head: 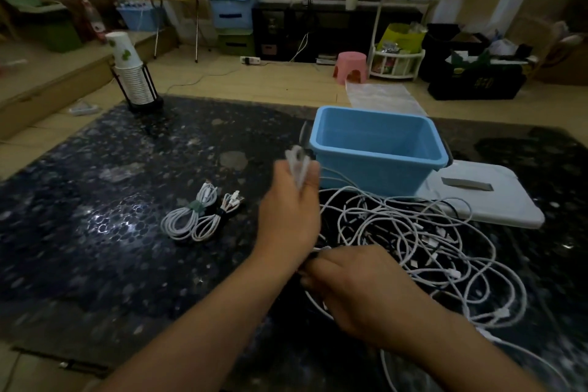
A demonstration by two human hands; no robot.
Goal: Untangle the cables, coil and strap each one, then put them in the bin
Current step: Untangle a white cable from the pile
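Note:
A tangle of white and black cables (423, 242) lies on the dark table, in front of an empty light-blue bin (377, 149). My left hand (291, 210) is raised above the table and grips a blurred white cable loop (297, 165) that sticks up past its fingers. My right hand (356, 293) is lower, at the near edge of the tangle, fingers curled round a cable strand. Two coiled and strapped cables (197, 216) lie side by side to the left, one with a green strap, one with a black strap.
The bin's white lid (486, 200) lies flat to its right. A stack of paper cups in a black holder (130, 73) stands at the table's far left corner. Beyond the table are a pink stool (351, 67), crates and shelves.

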